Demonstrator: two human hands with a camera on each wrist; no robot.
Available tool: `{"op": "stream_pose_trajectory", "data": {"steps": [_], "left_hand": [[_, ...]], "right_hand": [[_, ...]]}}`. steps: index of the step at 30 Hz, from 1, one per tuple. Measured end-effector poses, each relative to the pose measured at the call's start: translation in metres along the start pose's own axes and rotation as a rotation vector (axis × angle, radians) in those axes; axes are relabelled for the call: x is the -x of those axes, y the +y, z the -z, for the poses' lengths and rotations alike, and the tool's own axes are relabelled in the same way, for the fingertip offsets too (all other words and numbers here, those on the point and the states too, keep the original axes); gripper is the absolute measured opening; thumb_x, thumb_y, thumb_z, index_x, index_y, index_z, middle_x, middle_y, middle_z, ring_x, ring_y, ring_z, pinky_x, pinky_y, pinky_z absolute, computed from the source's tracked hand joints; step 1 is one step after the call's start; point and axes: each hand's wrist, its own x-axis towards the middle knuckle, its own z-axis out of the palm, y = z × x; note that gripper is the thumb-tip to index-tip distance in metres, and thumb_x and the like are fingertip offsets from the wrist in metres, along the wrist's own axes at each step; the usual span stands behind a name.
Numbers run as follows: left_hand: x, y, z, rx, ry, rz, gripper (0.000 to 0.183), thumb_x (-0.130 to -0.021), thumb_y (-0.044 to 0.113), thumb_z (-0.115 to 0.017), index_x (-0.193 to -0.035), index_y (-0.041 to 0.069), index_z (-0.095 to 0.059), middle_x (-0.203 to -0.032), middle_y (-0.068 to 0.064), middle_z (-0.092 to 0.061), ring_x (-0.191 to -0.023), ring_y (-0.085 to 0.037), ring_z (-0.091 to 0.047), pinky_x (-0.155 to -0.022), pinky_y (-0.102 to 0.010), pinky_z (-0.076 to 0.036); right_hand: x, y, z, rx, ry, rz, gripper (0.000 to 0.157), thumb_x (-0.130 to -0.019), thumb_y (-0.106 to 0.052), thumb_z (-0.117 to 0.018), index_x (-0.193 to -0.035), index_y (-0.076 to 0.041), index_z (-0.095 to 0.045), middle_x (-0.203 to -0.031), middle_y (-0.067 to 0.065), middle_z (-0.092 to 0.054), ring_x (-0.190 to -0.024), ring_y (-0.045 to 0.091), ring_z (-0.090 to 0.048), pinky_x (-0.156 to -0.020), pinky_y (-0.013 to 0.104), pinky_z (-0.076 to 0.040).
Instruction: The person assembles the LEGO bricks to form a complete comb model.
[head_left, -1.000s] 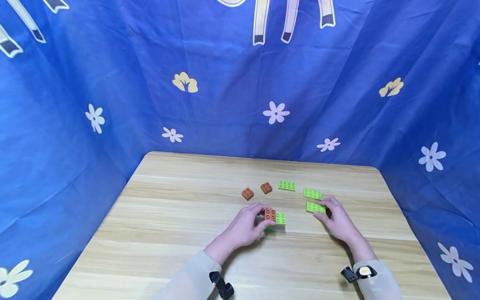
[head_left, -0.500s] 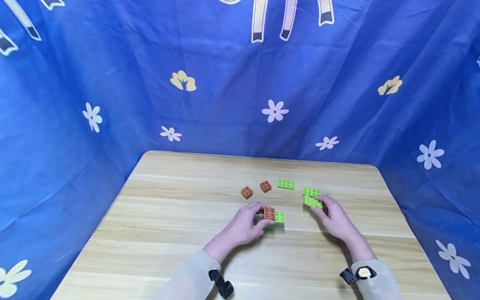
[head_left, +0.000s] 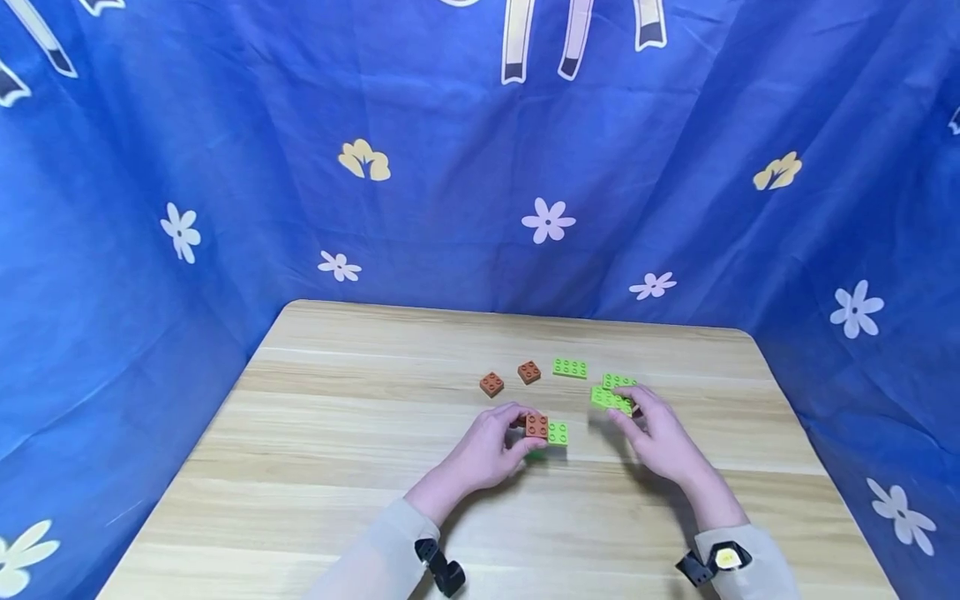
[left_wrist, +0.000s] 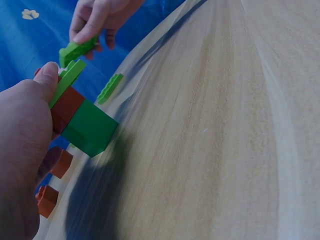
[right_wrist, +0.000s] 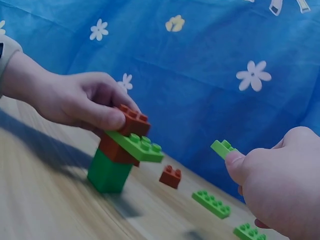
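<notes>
My left hand [head_left: 487, 450] grips a small stack of toy building bricks. At its base is a dark green block [right_wrist: 109, 171], then a brown brick [right_wrist: 114, 150], then a lime green plate [right_wrist: 145, 149] jutting out to the right. Thumb and fingers pinch the brown brick [head_left: 536, 426] on top. To the right and farther back, my right hand [head_left: 663, 437] pinches a loose lime green studded plate [head_left: 602, 397], raised above the table. The left wrist view shows this held plate [left_wrist: 75, 50] tilted, just beyond the stack.
Two brown bricks [head_left: 491, 384] lie behind the stack, the second brown brick [head_left: 528, 372] farther right. Beside them is a lime plate [head_left: 570, 368], and another lime plate [head_left: 617, 380] lies partly behind the right hand. A blue patterned curtain [head_left: 450, 250] hangs around the wooden table [head_left: 337, 400].
My right hand has picked up the lime green plate from the table and carried it left toward the stack. The left hand keeps its grip, almost unmoved.
</notes>
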Motion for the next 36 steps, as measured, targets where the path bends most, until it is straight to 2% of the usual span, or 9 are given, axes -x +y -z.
{"op": "stream_pose_trajectory", "data": {"steps": [6,14,21,28,33,36], "left_hand": [[-0.001,0.001,0.001,-0.009,-0.005,0.000,0.038,-0.098,0.039,-0.076,-0.125,0.013,-0.069,-0.111,0.009,-0.070,-0.108,-0.011,-0.068,-0.102,-0.033,-0.053],[-0.001,0.002,0.002,-0.010,-0.011,0.015,0.039,-0.098,0.041,-0.075,-0.126,0.014,-0.069,-0.111,0.011,-0.070,-0.108,-0.011,-0.068,-0.102,-0.033,-0.053],[-0.002,0.000,0.002,0.001,-0.011,0.016,0.037,-0.099,0.039,-0.076,-0.125,0.015,-0.069,-0.109,0.012,-0.070,-0.105,-0.008,-0.068,-0.099,-0.031,-0.054],[-0.001,0.001,0.002,0.004,-0.002,-0.005,0.036,-0.099,0.037,-0.076,-0.124,0.014,-0.069,-0.109,0.010,-0.070,-0.103,-0.008,-0.068,-0.098,-0.032,-0.055],[-0.001,0.002,0.002,-0.001,0.006,-0.017,0.037,-0.099,0.038,-0.075,-0.125,0.013,-0.068,-0.108,0.009,-0.070,-0.102,-0.009,-0.068,-0.097,-0.033,-0.056],[0.000,0.002,0.002,0.023,-0.006,0.002,0.037,-0.099,0.037,-0.076,-0.126,0.013,-0.069,-0.109,0.009,-0.070,-0.101,-0.009,-0.068,-0.096,-0.034,-0.057]], "right_hand": [[-0.002,-0.013,-0.001,0.001,0.008,0.063,0.034,-0.104,-0.015,-0.069,-0.134,0.000,-0.064,-0.123,0.007,-0.068,-0.099,0.019,-0.064,-0.087,0.047,-0.058],[-0.005,-0.028,-0.006,0.004,0.005,0.112,0.034,-0.105,-0.018,-0.069,-0.135,-0.003,-0.064,-0.122,0.005,-0.068,-0.099,0.017,-0.063,-0.087,0.046,-0.057],[-0.003,-0.038,-0.011,0.006,-0.007,0.115,0.036,-0.106,-0.021,-0.068,-0.137,-0.003,-0.063,-0.130,0.006,-0.066,-0.103,0.019,-0.063,-0.089,0.049,-0.057],[-0.003,-0.044,-0.016,-0.011,-0.022,0.112,0.038,-0.106,-0.025,-0.067,-0.137,-0.003,-0.062,-0.135,0.012,-0.066,-0.109,0.026,-0.065,-0.093,0.057,-0.056],[-0.004,-0.049,-0.018,-0.014,-0.037,0.115,0.042,-0.105,-0.029,-0.068,-0.138,-0.004,-0.062,-0.138,0.012,-0.065,-0.121,0.029,-0.064,-0.101,0.055,-0.054],[-0.003,-0.052,-0.021,-0.021,-0.049,0.126,0.042,-0.105,-0.029,-0.069,-0.139,-0.005,-0.062,-0.140,0.012,-0.064,-0.123,0.028,-0.063,-0.102,0.053,-0.054]]}}
